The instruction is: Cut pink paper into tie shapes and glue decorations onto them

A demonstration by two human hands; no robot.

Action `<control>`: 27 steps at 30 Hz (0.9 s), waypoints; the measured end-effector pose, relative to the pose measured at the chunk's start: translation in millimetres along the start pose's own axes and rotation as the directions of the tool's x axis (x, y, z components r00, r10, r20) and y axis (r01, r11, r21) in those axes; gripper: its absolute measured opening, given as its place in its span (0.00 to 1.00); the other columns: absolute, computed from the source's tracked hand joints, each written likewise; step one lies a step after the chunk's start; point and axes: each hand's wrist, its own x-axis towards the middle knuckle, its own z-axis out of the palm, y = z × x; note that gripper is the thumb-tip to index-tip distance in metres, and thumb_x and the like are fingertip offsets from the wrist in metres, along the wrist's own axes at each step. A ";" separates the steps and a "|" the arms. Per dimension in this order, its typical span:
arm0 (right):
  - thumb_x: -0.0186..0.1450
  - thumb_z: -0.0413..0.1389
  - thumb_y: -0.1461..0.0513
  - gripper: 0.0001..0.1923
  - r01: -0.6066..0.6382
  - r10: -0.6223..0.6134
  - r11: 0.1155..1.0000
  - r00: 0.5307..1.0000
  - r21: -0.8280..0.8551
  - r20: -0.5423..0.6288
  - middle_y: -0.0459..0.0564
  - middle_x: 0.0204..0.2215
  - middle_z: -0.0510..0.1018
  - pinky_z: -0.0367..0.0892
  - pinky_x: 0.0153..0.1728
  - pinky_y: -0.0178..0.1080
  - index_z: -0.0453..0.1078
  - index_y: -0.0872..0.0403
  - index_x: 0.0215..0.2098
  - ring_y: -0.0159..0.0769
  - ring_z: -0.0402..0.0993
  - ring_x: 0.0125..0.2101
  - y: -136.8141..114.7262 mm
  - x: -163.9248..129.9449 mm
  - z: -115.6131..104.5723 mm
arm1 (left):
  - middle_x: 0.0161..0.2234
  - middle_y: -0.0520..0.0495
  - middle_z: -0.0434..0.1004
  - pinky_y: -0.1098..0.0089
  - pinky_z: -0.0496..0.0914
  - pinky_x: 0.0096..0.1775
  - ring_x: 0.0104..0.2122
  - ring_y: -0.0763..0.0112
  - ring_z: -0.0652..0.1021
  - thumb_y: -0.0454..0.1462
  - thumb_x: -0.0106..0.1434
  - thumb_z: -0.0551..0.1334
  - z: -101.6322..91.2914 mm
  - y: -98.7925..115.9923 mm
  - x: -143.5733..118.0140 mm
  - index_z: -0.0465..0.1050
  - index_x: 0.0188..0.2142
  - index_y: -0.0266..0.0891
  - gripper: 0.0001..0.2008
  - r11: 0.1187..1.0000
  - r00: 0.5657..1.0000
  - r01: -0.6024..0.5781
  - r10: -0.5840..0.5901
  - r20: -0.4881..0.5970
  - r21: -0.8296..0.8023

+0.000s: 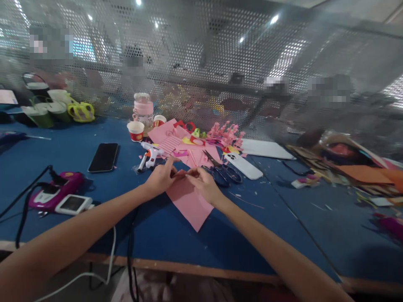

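In the head view a pink paper sheet point(192, 209) lies slantwise, one corner pointing toward the table's front edge. At its far end my left hand point(162, 179) is closed, thumb and fingers pinching the paper. Close by on the right, my right hand point(204, 183) pinches the same end with thumb and forefinger. The fingers partly cover the paper's upper part, so its exact shape there is hidden. Dark-handled scissors point(222, 171) lie open just beyond my right hand. A white glue gun point(151, 154) rests beyond my left hand.
Pink paper scraps point(201, 152) and a pink paper-flower cluster point(225, 135) lie at the back, near a paper cup point(136, 131) and a bottle point(143, 110). A black phone point(103, 157), a purple power strip point(56, 191), a white phone point(244, 165) and cables flank my arms. A perforated screen point(201, 63) stands behind.
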 end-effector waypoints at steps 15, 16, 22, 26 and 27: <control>0.57 0.46 0.56 0.09 -0.114 0.074 0.968 0.981 0.225 0.179 0.37 0.10 0.61 0.44 0.12 0.30 0.59 0.53 0.23 0.22 0.50 0.10 14.2 -6.9 -2.9 | 0.31 0.48 0.80 0.72 0.71 0.33 0.32 0.69 0.79 0.35 0.58 0.59 11.2 6.9 -11.9 0.56 0.53 0.34 0.24 0.993 0.997 -0.080 0.080 0.006 0.088; 0.56 0.46 0.56 0.09 -0.123 0.077 0.966 0.976 0.228 0.202 0.36 0.10 0.60 0.45 0.12 0.30 0.60 0.53 0.24 0.22 0.50 0.10 13.9 -6.9 -2.4 | 0.31 0.48 0.80 0.72 0.71 0.33 0.32 0.69 0.79 0.34 0.58 0.59 11.4 6.2 -12.4 0.56 0.54 0.35 0.24 0.992 0.997 -0.077 0.076 0.009 0.099; 0.54 0.50 0.56 0.10 -0.197 0.132 0.938 0.964 0.285 0.230 0.35 0.12 0.58 0.44 0.12 0.30 0.62 0.55 0.27 0.21 0.50 0.11 7.3 -5.0 0.0 | 0.34 0.48 0.79 0.71 0.71 0.36 0.34 0.70 0.78 0.29 0.59 0.55 13.0 6.0 -16.6 0.51 0.57 0.37 0.26 0.971 0.984 -0.170 0.175 -0.017 0.169; 0.54 0.50 0.55 0.11 -0.226 0.155 0.921 0.960 0.317 0.233 0.36 0.12 0.59 0.44 0.13 0.30 0.63 0.56 0.29 0.21 0.50 0.12 5.0 -5.6 1.9 | 0.34 0.48 0.79 0.71 0.71 0.36 0.33 0.70 0.78 0.28 0.60 0.53 11.8 7.6 -18.0 0.48 0.58 0.37 0.27 0.948 0.972 -0.222 0.233 -0.023 0.227; 0.54 0.50 0.55 0.11 -0.221 0.148 0.920 0.961 0.324 0.235 0.36 0.12 0.59 0.45 0.13 0.30 0.63 0.55 0.29 0.21 0.51 0.12 5.0 -6.1 2.3 | 0.34 0.48 0.79 0.70 0.71 0.35 0.33 0.70 0.78 0.28 0.60 0.52 11.3 8.0 -18.2 0.47 0.58 0.37 0.27 0.941 0.967 -0.238 0.251 -0.029 0.239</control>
